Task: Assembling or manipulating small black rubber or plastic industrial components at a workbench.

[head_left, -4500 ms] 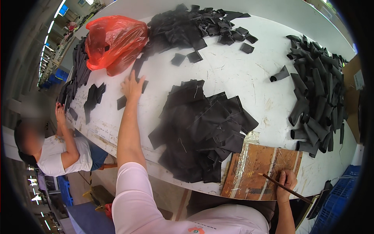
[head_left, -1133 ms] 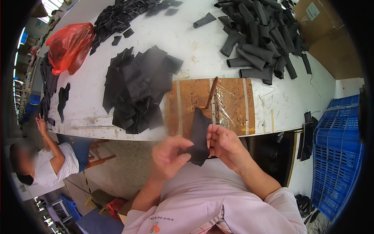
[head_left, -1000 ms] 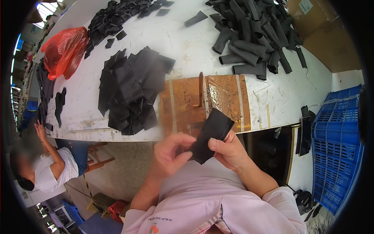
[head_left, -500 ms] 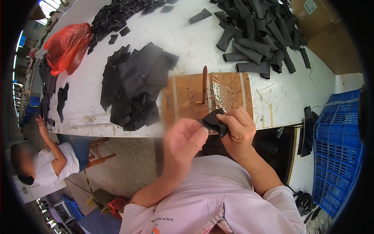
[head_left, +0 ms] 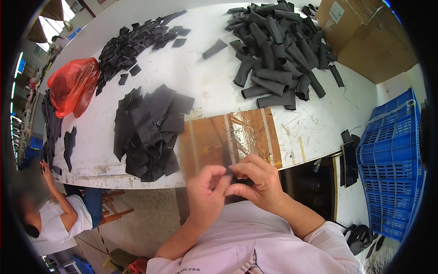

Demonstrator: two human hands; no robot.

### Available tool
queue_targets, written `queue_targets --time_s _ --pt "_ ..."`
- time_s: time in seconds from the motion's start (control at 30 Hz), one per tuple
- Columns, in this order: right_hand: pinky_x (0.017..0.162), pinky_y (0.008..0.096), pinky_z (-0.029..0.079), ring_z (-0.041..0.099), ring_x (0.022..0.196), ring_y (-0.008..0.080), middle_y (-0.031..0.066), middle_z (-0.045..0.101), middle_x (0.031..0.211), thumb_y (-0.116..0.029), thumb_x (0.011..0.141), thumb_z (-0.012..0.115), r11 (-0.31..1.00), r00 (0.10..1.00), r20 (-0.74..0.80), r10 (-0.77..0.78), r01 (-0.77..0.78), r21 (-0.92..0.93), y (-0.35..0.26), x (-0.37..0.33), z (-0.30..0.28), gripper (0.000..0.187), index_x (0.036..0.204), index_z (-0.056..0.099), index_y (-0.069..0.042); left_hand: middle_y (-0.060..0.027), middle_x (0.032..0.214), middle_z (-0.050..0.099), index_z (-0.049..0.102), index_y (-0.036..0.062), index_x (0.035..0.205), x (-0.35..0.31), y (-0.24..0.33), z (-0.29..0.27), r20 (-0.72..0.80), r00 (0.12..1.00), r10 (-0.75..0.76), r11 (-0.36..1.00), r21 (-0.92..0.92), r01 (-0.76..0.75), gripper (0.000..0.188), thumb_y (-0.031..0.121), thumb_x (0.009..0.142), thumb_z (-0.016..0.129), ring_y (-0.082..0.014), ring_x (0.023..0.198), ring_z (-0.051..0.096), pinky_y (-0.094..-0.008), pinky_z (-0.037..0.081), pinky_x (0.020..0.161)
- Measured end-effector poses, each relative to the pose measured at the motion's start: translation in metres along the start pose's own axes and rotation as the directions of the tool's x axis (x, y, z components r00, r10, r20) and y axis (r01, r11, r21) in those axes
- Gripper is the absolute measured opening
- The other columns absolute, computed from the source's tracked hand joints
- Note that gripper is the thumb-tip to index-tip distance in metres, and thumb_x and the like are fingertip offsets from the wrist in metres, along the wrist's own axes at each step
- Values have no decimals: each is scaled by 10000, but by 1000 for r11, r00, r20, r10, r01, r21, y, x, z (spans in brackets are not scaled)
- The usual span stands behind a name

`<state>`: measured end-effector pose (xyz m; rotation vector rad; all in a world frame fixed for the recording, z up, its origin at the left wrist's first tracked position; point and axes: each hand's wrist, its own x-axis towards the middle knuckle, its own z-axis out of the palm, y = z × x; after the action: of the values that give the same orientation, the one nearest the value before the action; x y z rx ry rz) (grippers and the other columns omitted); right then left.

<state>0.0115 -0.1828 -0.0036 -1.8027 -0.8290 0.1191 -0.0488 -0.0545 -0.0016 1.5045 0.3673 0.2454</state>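
Observation:
Just in front of my chest, both hands meet over a small black fabric piece (head_left: pixel 244 181), mostly hidden by my fingers. Thumb and fingertips of my left hand (head_left: pixel 204 195) are pinched at its left end. My right hand (head_left: pixel 260 183) pinches it from the other side, thumb below and fingers above. Behind the hands, a brown board (head_left: pixel 205 144) with tape strips and a shiny clear patch lies at the table's front edge. To its left is a heap of flat black fabric pieces (head_left: pixel 148 130).
Black fabric tubes (head_left: pixel 278 50) are piled at the far right by a cardboard box (head_left: pixel 365 45). Small black scraps (head_left: pixel 130 48) and a red plastic bag (head_left: pixel 75 84) lie at far left. A blue crate (head_left: pixel 388 169) stands right. Another person (head_left: pixel 68 214) sits at left.
My left hand has moved in to the fabric piece, and its fingers now pinch it. My right hand has shifted left and lower. The whole view has tilted, so the table appears lower.

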Motion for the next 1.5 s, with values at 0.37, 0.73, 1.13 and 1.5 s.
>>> queue_targets --time_s 0.37,0.73,1.13,1.5 --pt "512 319 415 508 600 238 87 527 709 4 675 629 997 975 -217 41 -55 -58 17 13 16 139 801 570 -10 -56 680 555 521 18 859 22 -1 -9 -69 982 -175 913 -385 135 211 -85 686 584 -59 455 449 -177 317 355" --pt "499 175 316 397 564 43 -38 474 658 -178 807 606 238 831 437 344 -528 815 16 13 25 154 746 517 -68 -63 777 578 517 -10 849 16 -9 -10 -317 883 346 930 242 -277 186 -88 680 508 -94 567 518 -207 424 495" --pt "669 224 394 468 767 89 25 506 870 -67 812 555 311 953 147 264 -228 923 26 16 20 84 736 542 -33 -42 770 535 461 -39 1103 5 17 -16 222 974 -41 953 -284 105 366 -92 747 528 -26 581 491 -155 354 423" --pt "512 192 362 414 579 44 -22 492 662 -139 838 559 807 977 134 168 -214 551 -45 75 -28 164 735 519 -17 -99 730 533 445 -38 1042 38 64 -18 385 923 25 404 -848 343 234 -25 816 505 -21 368 373 -168 259 317"
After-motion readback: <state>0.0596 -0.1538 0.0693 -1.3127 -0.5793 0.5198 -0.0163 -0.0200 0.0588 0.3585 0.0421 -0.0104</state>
